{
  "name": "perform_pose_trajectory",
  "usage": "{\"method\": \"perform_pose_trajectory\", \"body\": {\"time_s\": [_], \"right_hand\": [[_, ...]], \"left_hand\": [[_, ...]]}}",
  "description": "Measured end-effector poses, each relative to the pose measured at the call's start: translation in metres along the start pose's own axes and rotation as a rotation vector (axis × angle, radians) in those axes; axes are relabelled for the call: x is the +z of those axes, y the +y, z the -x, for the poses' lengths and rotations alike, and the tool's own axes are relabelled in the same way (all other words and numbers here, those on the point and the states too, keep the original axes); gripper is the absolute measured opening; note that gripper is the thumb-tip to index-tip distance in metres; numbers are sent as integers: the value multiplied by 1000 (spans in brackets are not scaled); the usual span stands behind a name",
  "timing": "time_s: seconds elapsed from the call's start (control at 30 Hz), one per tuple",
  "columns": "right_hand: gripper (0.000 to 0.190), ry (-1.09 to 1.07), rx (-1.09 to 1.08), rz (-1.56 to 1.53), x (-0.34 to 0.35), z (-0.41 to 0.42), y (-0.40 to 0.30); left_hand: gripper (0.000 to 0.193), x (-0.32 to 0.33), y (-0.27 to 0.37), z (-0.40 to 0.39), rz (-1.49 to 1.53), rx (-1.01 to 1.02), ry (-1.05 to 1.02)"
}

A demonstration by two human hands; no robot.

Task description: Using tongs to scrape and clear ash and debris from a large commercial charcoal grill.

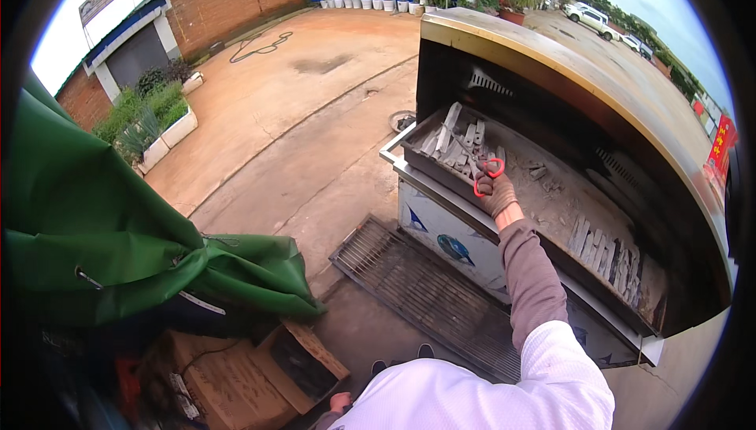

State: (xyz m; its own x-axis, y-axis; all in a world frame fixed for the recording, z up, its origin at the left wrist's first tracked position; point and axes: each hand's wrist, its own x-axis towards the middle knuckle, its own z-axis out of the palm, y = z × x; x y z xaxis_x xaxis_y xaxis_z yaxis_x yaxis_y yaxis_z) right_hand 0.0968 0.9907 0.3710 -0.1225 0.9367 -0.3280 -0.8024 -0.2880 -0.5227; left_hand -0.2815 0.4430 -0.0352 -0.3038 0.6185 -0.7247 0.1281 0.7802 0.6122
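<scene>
My right hand [496, 186], in a dark work glove, holds scissors [489, 177] with red-orange handles. The blades point up and left into a pile of ash-grey charcoal sticks [452, 134] at the far end of a long metal charcoal grill [449, 177]. Whether they grip a piece cannot be told. More ashen charcoal sticks [605, 259] lie in a row at the grill's near right end, and small fragments are scattered between. Only part of my left hand [341, 401] shows at the bottom, low beside a cardboard box; its fingers are mostly hidden.
A steel hood [567, 61] rises behind the grill. A long wire grate [425, 294] lies on the ground against the grill's base. An open cardboard box [236, 383] stands at lower left, below a green tarpaulin [118, 217]. A round pan [403, 120] sits beyond the grill's far end.
</scene>
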Motion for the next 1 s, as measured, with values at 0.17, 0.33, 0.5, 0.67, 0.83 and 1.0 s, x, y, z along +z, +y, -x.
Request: {"method": "perform_pose_trajectory", "body": {"time_s": [0.17, 0.33, 0.5, 0.67, 0.83, 1.0], "right_hand": [[25, -44, -43, -48, -3, 64, -26], [28, -13, -112, 15, -44, 141, -58], [25, 216, -218, 145, -72, 220, -70], [19, 511, -230, 326, -120, 266, -107], [15, 687, -206, 470, -129, 282, -135], [9, 807, -159, 578, -142, 266, -128]], "left_hand": [[14, -7, 29, -27, 75, -142, -29], [13, -23, 88, -39, -117, 284, -207], [13, -38, 101, -55, 63, 333, -337], [17, -35, 134, -54, -6, 126, -378], [18, -28, 150, -51, -48, 153, -368], [17, -25, 132, -62, 225, -7, -356]]}}
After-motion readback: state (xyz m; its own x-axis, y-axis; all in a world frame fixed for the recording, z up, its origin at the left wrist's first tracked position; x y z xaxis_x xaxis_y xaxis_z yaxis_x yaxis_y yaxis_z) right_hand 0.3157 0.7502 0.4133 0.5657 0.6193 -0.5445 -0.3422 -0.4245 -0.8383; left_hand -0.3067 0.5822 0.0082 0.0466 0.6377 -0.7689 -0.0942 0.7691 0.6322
